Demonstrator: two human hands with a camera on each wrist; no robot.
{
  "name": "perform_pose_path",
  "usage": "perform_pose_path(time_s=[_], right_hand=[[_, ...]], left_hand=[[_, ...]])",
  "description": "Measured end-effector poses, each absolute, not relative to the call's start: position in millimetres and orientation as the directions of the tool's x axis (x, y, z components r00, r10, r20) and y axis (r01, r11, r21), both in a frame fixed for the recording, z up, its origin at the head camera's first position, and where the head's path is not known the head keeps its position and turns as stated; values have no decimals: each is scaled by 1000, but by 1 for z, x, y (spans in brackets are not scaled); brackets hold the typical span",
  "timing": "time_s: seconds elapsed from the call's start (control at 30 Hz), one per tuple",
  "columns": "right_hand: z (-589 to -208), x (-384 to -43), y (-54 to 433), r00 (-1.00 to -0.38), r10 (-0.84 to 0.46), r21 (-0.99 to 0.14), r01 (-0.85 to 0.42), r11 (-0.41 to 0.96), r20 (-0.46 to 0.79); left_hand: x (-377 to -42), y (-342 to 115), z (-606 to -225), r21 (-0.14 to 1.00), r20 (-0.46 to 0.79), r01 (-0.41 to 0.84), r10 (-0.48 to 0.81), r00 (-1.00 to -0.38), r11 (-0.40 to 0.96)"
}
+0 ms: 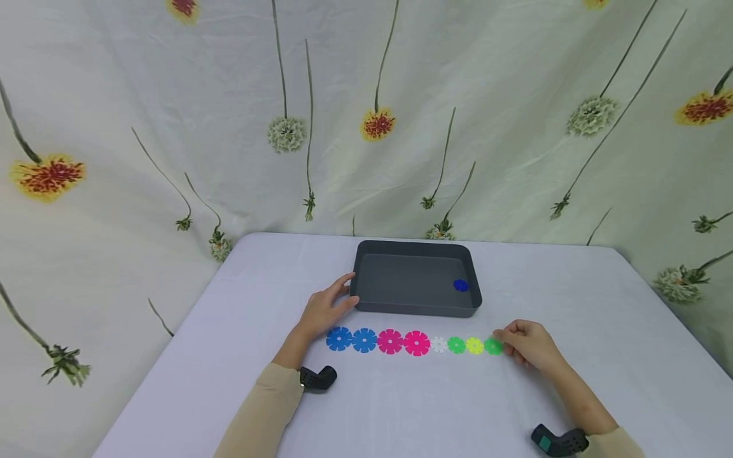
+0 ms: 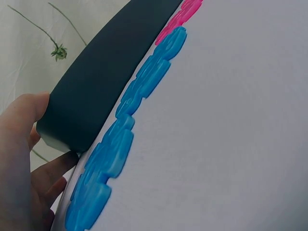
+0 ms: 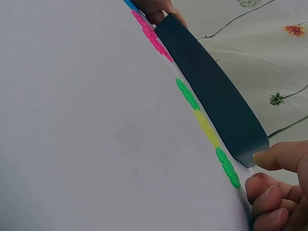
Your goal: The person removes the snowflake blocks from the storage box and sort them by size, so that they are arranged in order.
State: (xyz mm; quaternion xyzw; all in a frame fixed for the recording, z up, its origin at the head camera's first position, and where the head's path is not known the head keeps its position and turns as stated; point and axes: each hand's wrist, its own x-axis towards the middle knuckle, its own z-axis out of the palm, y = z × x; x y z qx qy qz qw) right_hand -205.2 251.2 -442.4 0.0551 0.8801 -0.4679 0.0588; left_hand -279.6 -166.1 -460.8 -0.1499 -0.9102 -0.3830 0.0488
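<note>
A row of flower-shaped plastic discs lies along the near side of a dark grey tray (image 1: 412, 312). From left to right run two large blue discs (image 1: 352, 340), two large pink discs (image 1: 416, 343), a small white disc (image 1: 439, 344), a green disc (image 1: 456, 345), a yellow disc (image 1: 474, 346) and another green disc (image 1: 492, 346). My left hand (image 1: 323, 312) touches the tray's left end with spread fingers. At the row's right end, the fingertips of my right hand (image 1: 531, 346) overlap the last green disc; in the right wrist view its other fingers are loosely curled beside it.
One dark blue disc (image 1: 460, 285) lies inside the tray, near its right wall. A white cloth covers the table (image 1: 412, 407), and a flower-printed curtain (image 1: 229, 95) hangs behind its far edge. Black wrist devices (image 1: 318, 379) are worn on both arms.
</note>
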Motion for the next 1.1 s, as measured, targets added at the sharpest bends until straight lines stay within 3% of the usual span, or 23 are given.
perform_pose_path(time_s=[1.1], right_hand=[[-386, -249, 234, -991, -118, -859, -11, 512, -58]], left_hand=[[-280, -166, -461, 670, 209, 319, 243, -947, 670]])
